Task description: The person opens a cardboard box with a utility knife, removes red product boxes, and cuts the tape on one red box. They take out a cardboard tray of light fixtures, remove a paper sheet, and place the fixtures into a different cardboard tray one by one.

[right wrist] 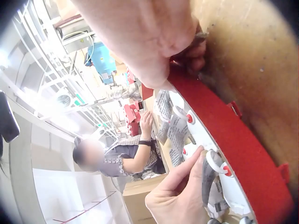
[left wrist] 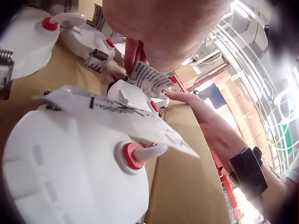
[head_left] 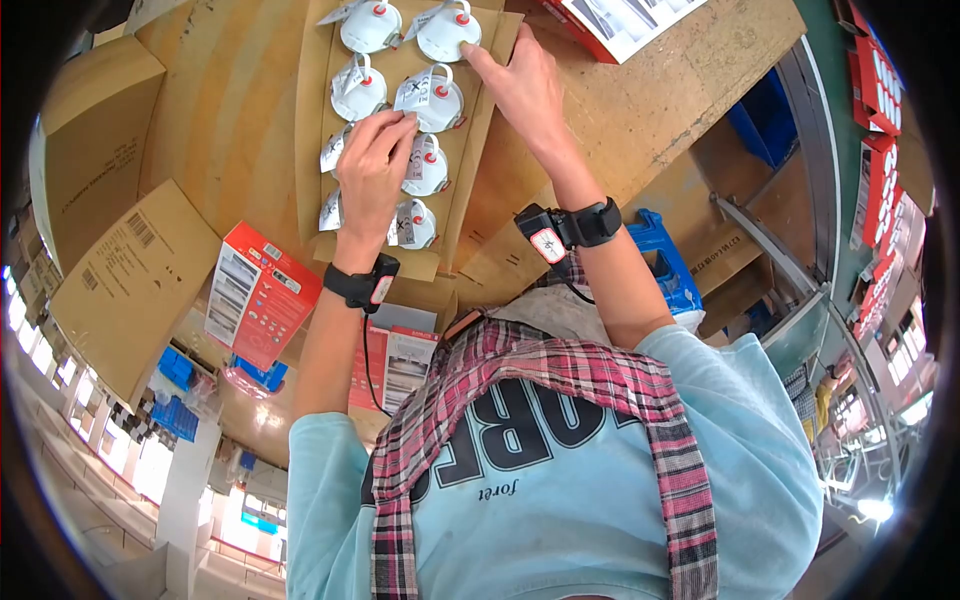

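An open cardboard box (head_left: 308, 110) holds several round white downlights (head_left: 448, 38) in two rows, each with a red grommet, a looped white cable and a printed paper label. Over the second row, my left hand (head_left: 372, 175) pinches a paper label (right wrist: 209, 173) on one downlight between thumb and fingertips. At the box's right side, my right hand (head_left: 527, 88) grips the wall, thumb over the inner side by the top right downlight and fingers outside. The outside of that wall (right wrist: 219, 126) shows red in the right wrist view. My left hand covers part of the left row.
A red and white printed box (head_left: 262, 295) stands left of my left forearm, near open brown cartons (head_left: 130, 285). Another red and white box (head_left: 625, 25) lies at the table's far side. A blue crate (head_left: 660, 262) is beside my right forearm. Another person (right wrist: 135, 156) works across the room.
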`<state>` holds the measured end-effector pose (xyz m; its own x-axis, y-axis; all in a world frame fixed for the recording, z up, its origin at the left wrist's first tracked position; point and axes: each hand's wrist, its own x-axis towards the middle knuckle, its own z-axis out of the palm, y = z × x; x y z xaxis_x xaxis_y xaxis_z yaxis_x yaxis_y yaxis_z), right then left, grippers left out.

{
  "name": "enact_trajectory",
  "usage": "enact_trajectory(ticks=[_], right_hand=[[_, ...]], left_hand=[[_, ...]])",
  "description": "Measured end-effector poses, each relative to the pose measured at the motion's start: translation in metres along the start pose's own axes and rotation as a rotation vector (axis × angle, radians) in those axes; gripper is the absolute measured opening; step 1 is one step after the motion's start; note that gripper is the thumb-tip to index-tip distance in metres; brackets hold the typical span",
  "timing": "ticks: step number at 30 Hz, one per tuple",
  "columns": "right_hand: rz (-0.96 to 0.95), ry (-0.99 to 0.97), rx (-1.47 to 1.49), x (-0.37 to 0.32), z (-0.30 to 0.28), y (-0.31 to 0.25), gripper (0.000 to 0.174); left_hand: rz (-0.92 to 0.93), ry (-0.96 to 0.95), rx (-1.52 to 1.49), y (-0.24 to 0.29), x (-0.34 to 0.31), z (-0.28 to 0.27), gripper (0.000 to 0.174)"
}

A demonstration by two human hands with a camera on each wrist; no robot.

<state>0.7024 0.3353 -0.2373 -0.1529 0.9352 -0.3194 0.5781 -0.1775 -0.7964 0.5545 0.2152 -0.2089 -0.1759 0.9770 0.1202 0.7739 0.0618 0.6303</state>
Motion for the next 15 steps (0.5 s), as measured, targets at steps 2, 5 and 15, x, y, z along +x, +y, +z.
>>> enact_trajectory(ticks=[2,5,15], right_hand=[[0.007,0.000,-0.003,0.0006,0.0006,0.0005,0.047],[0.003,0.003,-0.005,-0.0002,0.0001,0.0002,0.047],[0.004,-0.007,-0.005,0.0003,-0.0012,-0.0008,0.047]], left_hand=[[-0.026,-0.023,0.007,0.0005,-0.0007,-0.0007,0.015],[-0.029,-0.020,0.001,0.0004,-0.0008,-0.0001,0.015],[-0.045,-0.027,0.002,0.0019,0.0011,-0.0005,0.015]])
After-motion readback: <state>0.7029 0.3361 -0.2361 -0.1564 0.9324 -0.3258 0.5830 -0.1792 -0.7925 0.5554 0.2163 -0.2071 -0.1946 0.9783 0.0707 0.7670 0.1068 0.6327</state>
